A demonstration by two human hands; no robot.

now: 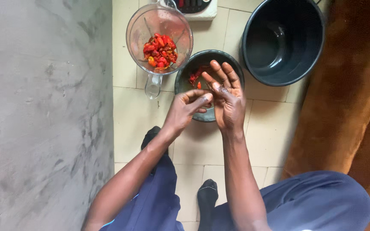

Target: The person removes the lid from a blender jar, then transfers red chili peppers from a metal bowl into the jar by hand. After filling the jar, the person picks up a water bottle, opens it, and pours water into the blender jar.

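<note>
Both hands hover over a dark round bowl (189, 68) that has a few red pepper pieces (194, 78) in it. My right hand (227, 100) is held flat with its fingers spread, palm turned to the left. My left hand (188, 108) has its fingers curled, and their tips press against the thumb side of the right palm. I see nothing held in either hand. Just left of the bowl stands a clear blender jar (159, 32) with a handle, holding several red and orange peppers (160, 51).
A large black bucket (284, 40) with a smaller dark vessel inside stands at the upper right. A grey plastered wall (43, 115) runs down the left and brown cloth (347, 94) hangs on the right. My feet in dark socks (206, 194) rest on cream floor tiles (270, 132).
</note>
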